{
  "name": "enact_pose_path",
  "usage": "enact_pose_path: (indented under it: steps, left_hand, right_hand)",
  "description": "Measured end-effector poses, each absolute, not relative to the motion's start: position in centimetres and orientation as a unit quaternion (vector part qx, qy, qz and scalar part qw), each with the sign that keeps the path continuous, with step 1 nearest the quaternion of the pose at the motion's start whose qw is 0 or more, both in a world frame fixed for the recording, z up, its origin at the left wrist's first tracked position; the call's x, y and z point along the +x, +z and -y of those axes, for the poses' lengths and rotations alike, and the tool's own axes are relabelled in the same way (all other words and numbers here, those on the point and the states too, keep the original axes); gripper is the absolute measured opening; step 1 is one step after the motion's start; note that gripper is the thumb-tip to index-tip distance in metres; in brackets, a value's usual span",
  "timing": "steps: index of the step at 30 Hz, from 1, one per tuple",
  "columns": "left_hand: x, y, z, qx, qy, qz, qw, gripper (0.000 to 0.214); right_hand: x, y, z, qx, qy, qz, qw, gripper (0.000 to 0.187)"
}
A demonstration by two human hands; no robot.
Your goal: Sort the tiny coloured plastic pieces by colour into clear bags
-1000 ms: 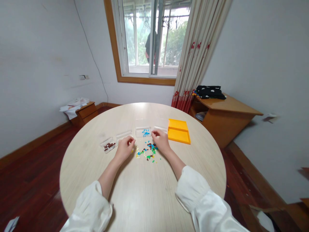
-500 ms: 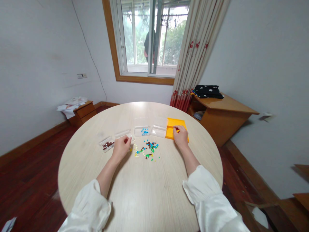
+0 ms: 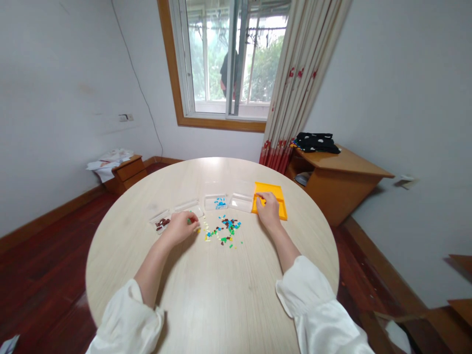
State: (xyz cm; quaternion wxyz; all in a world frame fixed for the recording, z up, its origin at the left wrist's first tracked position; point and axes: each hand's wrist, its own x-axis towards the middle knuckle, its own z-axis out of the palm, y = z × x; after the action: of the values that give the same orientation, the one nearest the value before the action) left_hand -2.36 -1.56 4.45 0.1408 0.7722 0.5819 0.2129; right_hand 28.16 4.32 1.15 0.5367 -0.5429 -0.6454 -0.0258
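My left hand [image 3: 180, 227] is closed with its fingertips pinched together, just in front of a transparent box [image 3: 191, 206]. What it holds, if anything, is too small to make out; a speck of green shows by the fingers. My right hand [image 3: 269, 210], fingers curled and pinched, hovers over or rests on the yellow open case [image 3: 270, 188]; its fingertips hide whatever may be in them. Between the hands lies a scattered pile of tiny building bricks [image 3: 230, 226] in blue, green, brown, yellow and cream.
Brown pieces lie in a clear box [image 3: 155, 219] at the left. Another clear box [image 3: 207, 204] contains blue pieces, and a further transparent box [image 3: 241, 201] stands beside the yellow case. All rest on a round wooden table [image 3: 217, 290]. A desk [image 3: 346, 160] stands at the right.
My left hand has moved slightly left and lower, away from the clear box's right end. My right hand has shifted a little left over the yellow case.
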Motion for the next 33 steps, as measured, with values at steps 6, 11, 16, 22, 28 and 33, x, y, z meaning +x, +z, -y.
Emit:
enact_pose_path:
  steps: [6,11,16,22,28,33]
  left_hand:
    - [-1.7,5.5,2.2,0.792,0.112,-0.584,0.137,0.019]
    - [-1.7,5.6,2.2,0.794,0.080,-0.589,0.129,0.018]
    - [-1.5,5.6,2.2,0.788,0.069,-0.597,0.132,0.018]
    - [-1.5,5.0,1.9,0.794,0.079,-0.588,0.134,0.019]
    - [-1.4,4.3,1.7,0.791,0.115,-0.587,0.130,0.017]
    - [-1.2,4.0,1.8,0.778,0.190,-0.587,0.119,0.018]
  right_hand:
    - [27.4,1.3,-3.9,-0.526,-0.011,0.660,0.536,0.022]
    - [27.0,1.5,-3.7,-0.520,-0.014,0.660,0.542,0.022]
    - [26.7,1.5,-3.6,-0.517,-0.008,0.664,0.540,0.022]
    - [26.1,1.4,-3.4,-0.512,0.004,0.666,0.542,0.022]
    - [25.2,1.7,-3.0,-0.500,0.022,0.681,0.535,0.021]
    - [23.1,1.7,-2.1,-0.470,0.049,0.709,0.523,0.021]
